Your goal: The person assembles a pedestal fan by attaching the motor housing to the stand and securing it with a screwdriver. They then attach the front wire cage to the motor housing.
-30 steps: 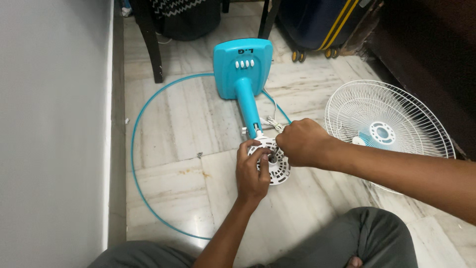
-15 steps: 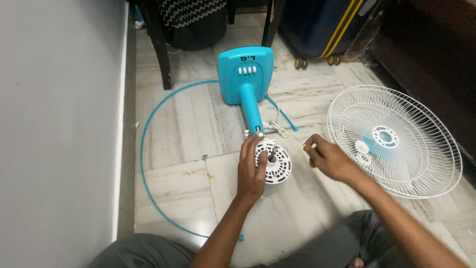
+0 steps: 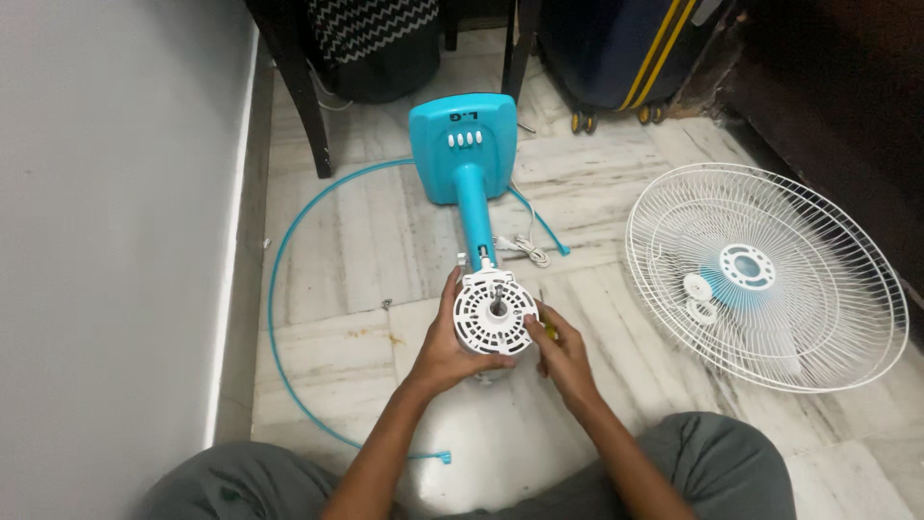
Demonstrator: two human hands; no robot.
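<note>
A turquoise fan stand [image 3: 464, 159] lies flat on the marble floor [image 3: 366, 241], its square base toward the chair legs and its pole running back toward the person. At the near end of that pole sits the round white motor housing [image 3: 494, 313], its slotted face turned up and a short metal shaft poking from its centre. The left hand [image 3: 445, 345] cups the housing from the left and underneath, fingers wrapped round its rim, thumb along the near edge. The right hand [image 3: 560, 354] presses against the housing's lower right edge, fingertips touching the rim; a thin screwdriver [image 3: 545, 323] with a yellow-green grip shows between its fingers, the shank pointing away from the person. So both hands are closed round the housing, close together, one on each side. Right of the housing, well apart from it, a white wire fan guard [image 3: 770, 279] lies flat on the floor with two small white caps resting near its turquoise hub. A thin turquoise ring [image 3: 274, 289] curves across the floor left of the stand, and a white cord [image 3: 525, 248] lies coiled just right of the pole. Beyond the base stands a dark suitcase [image 3: 616, 48] with yellow stripes.
</note>
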